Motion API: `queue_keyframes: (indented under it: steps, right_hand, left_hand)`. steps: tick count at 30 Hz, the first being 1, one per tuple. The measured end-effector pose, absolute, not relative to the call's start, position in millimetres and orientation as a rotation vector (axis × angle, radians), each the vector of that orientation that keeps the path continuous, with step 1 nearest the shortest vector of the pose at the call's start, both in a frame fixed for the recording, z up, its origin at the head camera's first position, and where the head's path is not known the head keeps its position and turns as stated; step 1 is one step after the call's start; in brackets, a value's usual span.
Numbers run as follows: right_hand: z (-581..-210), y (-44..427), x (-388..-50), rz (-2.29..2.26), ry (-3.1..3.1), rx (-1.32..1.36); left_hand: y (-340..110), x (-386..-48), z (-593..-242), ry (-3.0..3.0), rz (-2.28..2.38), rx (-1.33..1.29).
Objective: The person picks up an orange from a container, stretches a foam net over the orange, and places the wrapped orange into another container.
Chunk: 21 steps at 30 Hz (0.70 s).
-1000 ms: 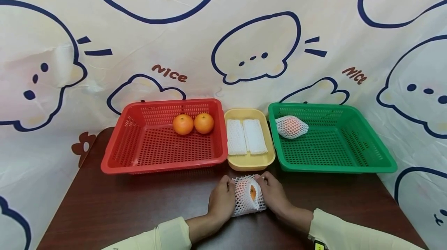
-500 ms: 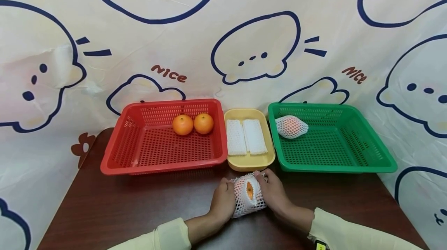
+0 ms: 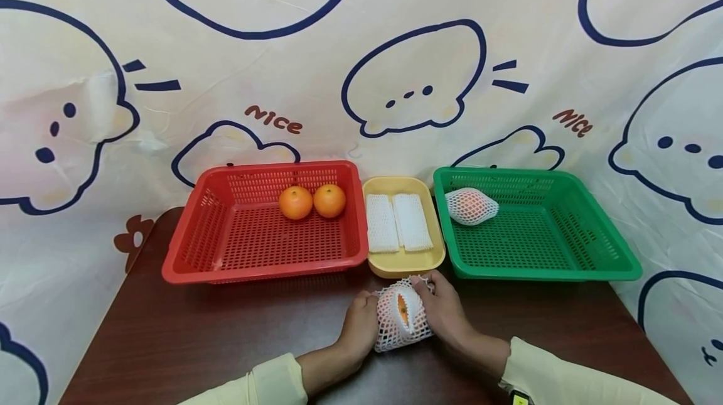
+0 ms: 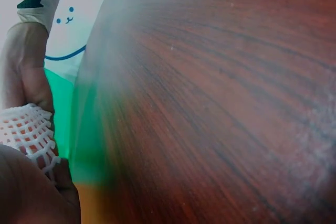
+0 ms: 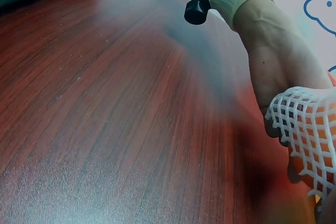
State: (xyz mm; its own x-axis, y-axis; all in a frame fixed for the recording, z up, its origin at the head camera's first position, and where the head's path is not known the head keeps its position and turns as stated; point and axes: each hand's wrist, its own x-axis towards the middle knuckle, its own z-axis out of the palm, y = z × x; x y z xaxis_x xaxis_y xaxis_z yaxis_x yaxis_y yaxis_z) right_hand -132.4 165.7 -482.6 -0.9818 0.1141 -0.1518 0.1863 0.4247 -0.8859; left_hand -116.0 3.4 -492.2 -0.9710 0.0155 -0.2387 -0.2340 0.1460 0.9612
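An orange (image 3: pixel 403 309) sits inside a white foam net sleeve (image 3: pixel 390 329), showing through a narrow slit on top. My left hand (image 3: pixel 360 328) grips the sleeve's left side, and my right hand (image 3: pixel 443 309) pinches its right side, thumb on top near the far edge. Both hold it just above or on the table in front of the yellow tray; which of these cannot be told. In the left wrist view the net (image 4: pixel 29 132) covers the fruit between the hands. The right wrist view shows the mesh (image 5: pixel 310 129) with curled fingers beneath it.
A red basket (image 3: pixel 265 272) at the left holds two oranges (image 3: pixel 312 201). The yellow tray (image 3: pixel 407 262) in the middle holds two flat foam sleeves (image 3: pixel 398 223). At the right, a green basket (image 3: pixel 542 270) contains one netted fruit (image 3: pixel 472 206). All stand on the dark wooden table (image 3: pixel 254 323).
The slit over the orange has narrowed and shifted slightly left. Both hands keep hold of the sleeve; the right hand has moved a little farther from me. Baskets and tray are unchanged.
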Motion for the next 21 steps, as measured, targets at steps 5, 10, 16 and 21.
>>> queue_keyframes:
  steps: [5, 10, 16, 21]
  right_hand:
    - [-482.1, 164.3, -133.5, -1.649, 2.580, 0.279]
    - [-480.8, 163.4, -136.0, -1.712, 2.542, 0.270]
    - [-479.3, 162.1, -139.0, -1.739, 2.529, 0.281]
    - [-479.7, 161.5, -140.9, -1.772, 2.502, 0.265]
  left_hand:
    - [1.5, -117.1, -492.1, 2.133, 1.966, -0.197]
    - [0.1, -119.8, -492.9, 2.070, 2.037, -0.186]
    - [-0.8, -121.4, -491.7, 2.001, 2.083, -0.189]
    - [-2.0, -121.6, -490.1, 1.975, 2.110, -0.197]
